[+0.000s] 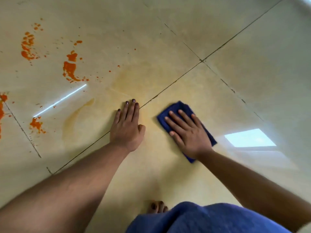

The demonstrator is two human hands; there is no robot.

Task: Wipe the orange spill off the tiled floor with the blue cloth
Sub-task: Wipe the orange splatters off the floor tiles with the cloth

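1. Blue cloth, folded into a pad, lies flat on the tiled floor under the right hand; its long axis runs from near-right to far-left.
2. Right hand: fingers straight and spread, pressing the cloth down, not curled round it.
3. Left hand: flat on the bare tile beside a grout line, fingers straight and together, holding nothing. Judged to be a brace.
4. Orange spill: thick patches and splashes lie to the far left, well apart from the cloth, with more at the left edge. A pale yellowish smear sits between, just beyond the left hand.
5. Governing relation: the remaining spill lies left and forward of the cloth, past the left hand. The left hand is nearer to it, but the right carries the cloth.
6. Judgement: the task is partly done; the heavy patches look untouched.
7. Other: a bare foot and blue garment at bottom.
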